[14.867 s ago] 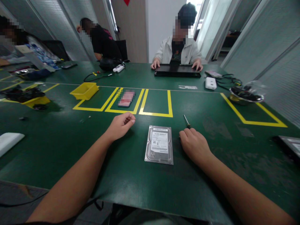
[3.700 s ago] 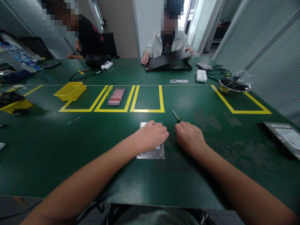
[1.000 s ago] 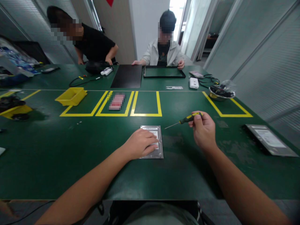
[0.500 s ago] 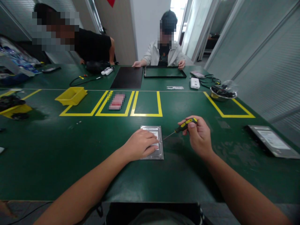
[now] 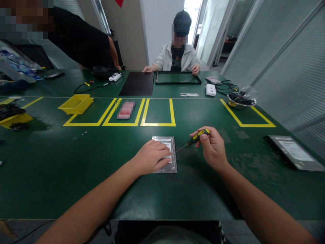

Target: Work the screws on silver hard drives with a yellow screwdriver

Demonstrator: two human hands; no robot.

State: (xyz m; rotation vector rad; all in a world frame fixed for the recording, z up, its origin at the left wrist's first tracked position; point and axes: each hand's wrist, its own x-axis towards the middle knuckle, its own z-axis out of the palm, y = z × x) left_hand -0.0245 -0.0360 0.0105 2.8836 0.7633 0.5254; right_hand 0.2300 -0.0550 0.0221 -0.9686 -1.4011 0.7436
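A silver hard drive (image 5: 173,167) with a white label lies flat on the green table in front of me. Across its left and middle part rests my left hand (image 5: 153,156), fingers stretched out over the label. My right hand (image 5: 213,147) is closed around the yellow-and-black handle of a screwdriver (image 5: 199,136). The thin shaft slants down to the left, and its tip is at the drive's right edge. Whether the tip touches a screw is too small to tell.
Another hard drive (image 5: 296,152) lies at the right. Yellow tape (image 5: 158,124) marks boxes on the table, with a yellow bin (image 5: 76,104) and a pink phone-like object (image 5: 126,110) there. A metal bowl (image 5: 241,103) holds dark parts. Across the table, a person (image 5: 166,56) handles a black frame (image 5: 177,82).
My right hand has moved slightly left with the screwdriver, bringing its tip onto the drive's right edge. My left hand stays put. The person at the far left has leaned further left.
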